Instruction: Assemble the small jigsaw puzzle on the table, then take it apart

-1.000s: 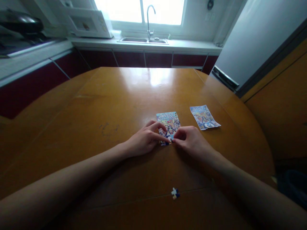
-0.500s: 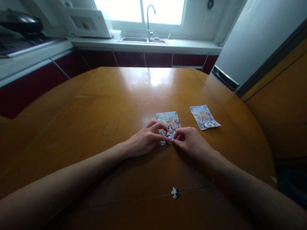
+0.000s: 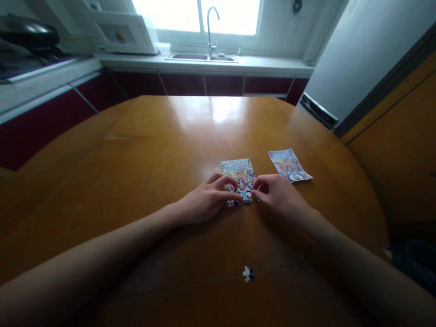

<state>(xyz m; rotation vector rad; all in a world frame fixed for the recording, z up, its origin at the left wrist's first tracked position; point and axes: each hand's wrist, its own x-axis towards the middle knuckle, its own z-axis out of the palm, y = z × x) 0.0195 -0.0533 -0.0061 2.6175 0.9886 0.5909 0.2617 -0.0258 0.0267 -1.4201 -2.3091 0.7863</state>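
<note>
A small, colourful jigsaw puzzle (image 3: pixel 239 169), mostly joined, lies flat on the table in front of me. My left hand (image 3: pixel 209 196) rests over its lower left part, fingers apart, with the index finger and thumb touching the pieces. At the lower right corner my right hand (image 3: pixel 277 195) pinches with thumb and index finger at a small dark puzzle piece (image 3: pixel 256 199), which the fingertips partly cover. Between the two hands a light blue piece (image 3: pixel 245 196) shows in the bottom row. One loose puzzle piece (image 3: pixel 248 274) lies apart, nearer to me.
A creased picture sheet (image 3: pixel 290 164) with a similar print lies right of the puzzle on the wooden table (image 3: pixel 163 136). Beyond the table are a counter with a sink (image 3: pixel 190 56), a faucet (image 3: pixel 209 32) and a wok (image 3: pixel 29 34). A fridge (image 3: pixel 357 59) stands at the right.
My right hand has shifted right along the puzzle's bottom edge to its corner, uncovering the light blue piece. My left hand has stayed nearly in place.
</note>
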